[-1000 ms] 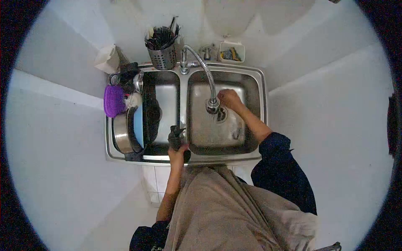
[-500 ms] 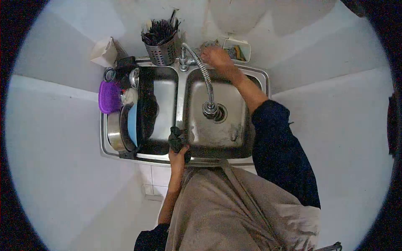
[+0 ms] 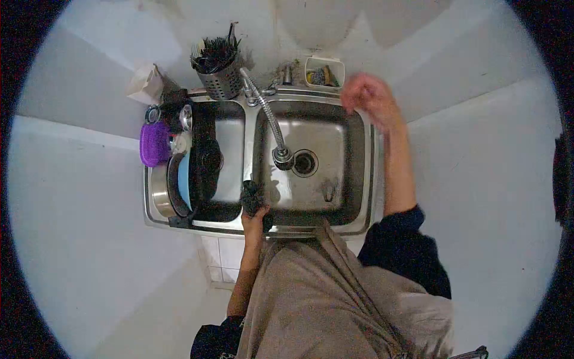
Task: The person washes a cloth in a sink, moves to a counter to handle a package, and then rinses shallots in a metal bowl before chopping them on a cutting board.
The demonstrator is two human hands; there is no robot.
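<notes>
My left hand is closed around a dark, bunched thing of a kind I cannot make out, above the divider between the two basins near the front edge. My right hand is in the air past the back right corner of the sink, blurred by motion. Its fingers are loosely bent and apart, and I see nothing in them. Closest to it is a white container with sponges or scrubbers inside. The flexible metal faucet hangs over the right basin, its head left of the drain.
A perforated metal holder full of forks and other utensils stands behind the left basin. Along the left side are a purple basket, a metal pot, a blue bowl and a black pan. A white box stands back left.
My right hand has moved right, away from beside the faucet base and past the white container. My left hand stays by the divider with the dark thing. The view has shifted slightly.
</notes>
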